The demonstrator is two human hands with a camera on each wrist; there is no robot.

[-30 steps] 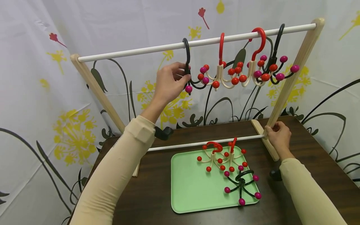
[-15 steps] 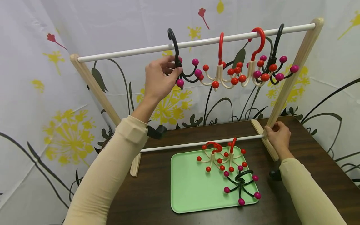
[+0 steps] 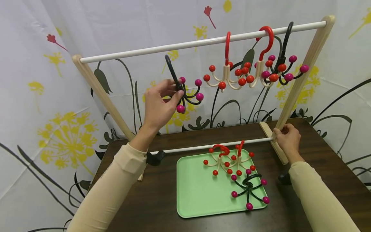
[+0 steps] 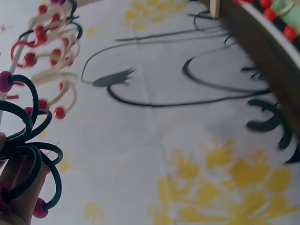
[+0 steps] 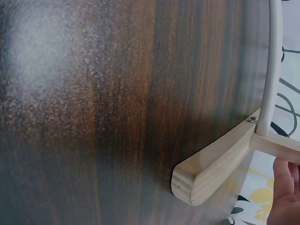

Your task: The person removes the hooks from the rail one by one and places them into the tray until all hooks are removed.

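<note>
Black hanger [image 3: 178,86] lower now, off the rail [image 3: 188,44] and just below it | left hand [image 3: 160,103] pinching its stem | right hand [image 3: 287,140] gripping upright [image 3: 301,74] low, likely bracing | tip: pinch firmly, steer clear of neighbouring red-ball hanger [image 3: 226,72]

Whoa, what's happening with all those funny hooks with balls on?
Someone's left hand holds a black hanger, its hook off the rack's top bar. Their right hand grips the rack's right post near the bottom. Two red-hooked hangers and another black one hang from the bar. Three more sit on the green tray.
</note>
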